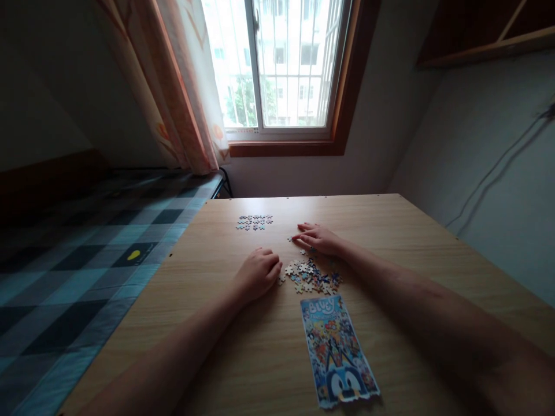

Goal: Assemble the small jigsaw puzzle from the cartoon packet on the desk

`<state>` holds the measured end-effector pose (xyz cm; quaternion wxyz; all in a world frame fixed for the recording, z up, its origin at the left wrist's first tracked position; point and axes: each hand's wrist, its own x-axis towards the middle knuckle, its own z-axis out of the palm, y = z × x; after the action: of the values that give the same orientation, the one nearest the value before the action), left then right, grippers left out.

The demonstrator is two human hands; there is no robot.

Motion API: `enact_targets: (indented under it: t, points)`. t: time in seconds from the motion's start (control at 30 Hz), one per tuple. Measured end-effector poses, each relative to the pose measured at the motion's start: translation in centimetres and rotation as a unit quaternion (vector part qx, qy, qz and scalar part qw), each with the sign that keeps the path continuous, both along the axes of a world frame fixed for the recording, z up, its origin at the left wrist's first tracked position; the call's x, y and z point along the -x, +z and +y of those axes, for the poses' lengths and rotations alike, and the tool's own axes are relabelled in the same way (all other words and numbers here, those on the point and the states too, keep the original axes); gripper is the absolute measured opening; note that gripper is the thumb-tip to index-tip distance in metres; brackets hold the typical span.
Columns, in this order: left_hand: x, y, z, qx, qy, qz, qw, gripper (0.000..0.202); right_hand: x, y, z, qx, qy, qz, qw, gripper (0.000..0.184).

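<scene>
My right hand reaches over the table with its fingers stretched out and apart. The index fingertip is at a small jigsaw piece lying on the wood. My left hand rests on the table, its fingers curled in, and no object shows in it. Beside its thumb is a loose jigsaw piece. Between my forearms lies a heap of jigsaw pieces, some pale and some coloured. Farther off, several pieces are laid out in rows, apart from the heap.
A colourful picture sheet marked "Bluey" lies nearest me, below the heap. The wooden table has a bed with a checked cover on its left. Beyond are a curtain and a barred window. A cable hangs along the right wall.
</scene>
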<state>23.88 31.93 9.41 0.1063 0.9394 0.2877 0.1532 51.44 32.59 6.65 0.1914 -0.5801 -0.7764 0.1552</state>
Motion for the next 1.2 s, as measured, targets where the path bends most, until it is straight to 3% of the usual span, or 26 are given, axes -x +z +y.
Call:
enact_targets:
  t: [0.2,0.43,0.97,1.2]
  points:
    - [-0.2,0.0,-0.6,-0.037,0.018,0.003,0.999,0.023,2.6,0.7,4.0,0.01,-0.025,-0.018,0.999,0.04]
    - [-0.1,-0.2,-0.7,-0.034,0.019,-0.002,0.999,0.021,5.3,0.9,6.3,0.0,-0.047,0.002,0.999,0.036]
    - [0.0,-0.1,-0.8,-0.027,0.02,0.001,0.999,0.02,5.6,0.3,6.2,-0.02,-0.039,-0.022,0.999,0.041]
    - [0.1,-0.1,-1.0,-0.019,0.023,0.002,1.0,0.019,4.4,0.9,6.1,-0.027,0.026,-0.043,0.998,0.042]
